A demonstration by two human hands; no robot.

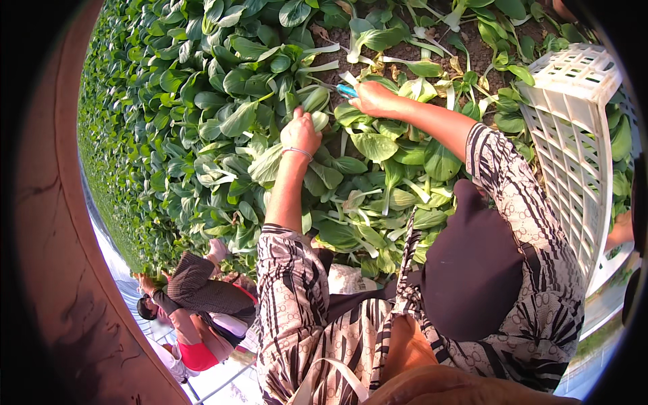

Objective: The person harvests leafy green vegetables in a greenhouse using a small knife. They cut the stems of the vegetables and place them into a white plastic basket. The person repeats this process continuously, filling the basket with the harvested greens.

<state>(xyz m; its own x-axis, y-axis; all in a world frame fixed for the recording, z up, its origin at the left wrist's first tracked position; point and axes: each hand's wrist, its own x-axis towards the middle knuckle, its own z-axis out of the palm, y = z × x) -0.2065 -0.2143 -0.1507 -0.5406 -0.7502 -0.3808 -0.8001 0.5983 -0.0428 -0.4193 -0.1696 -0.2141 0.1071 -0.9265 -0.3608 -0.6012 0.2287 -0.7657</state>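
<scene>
My left hand [301, 132], with a thin bracelet at the wrist, is closed around the leaf stalks of a bok choy plant [315, 97] in the middle of the view. To its upper right, my right hand [373, 98] grips a small tool with a blue handle [347, 91]. The tool's thin metal end points left toward the base of the plant; its exact kind cannot be told. Loose bok choy leaves [374, 146] lie below my right hand. Cut pale stalks [324, 66] stick out just above the plant.
Dense standing bok choy [167, 116] fills the left. A white plastic crate [569, 147], with greens behind its lattice, stands at the right, near another person's hand [621, 230]. A co-worker [202, 298] bends over the plants at lower left. Bare soil [455, 48] shows at the top.
</scene>
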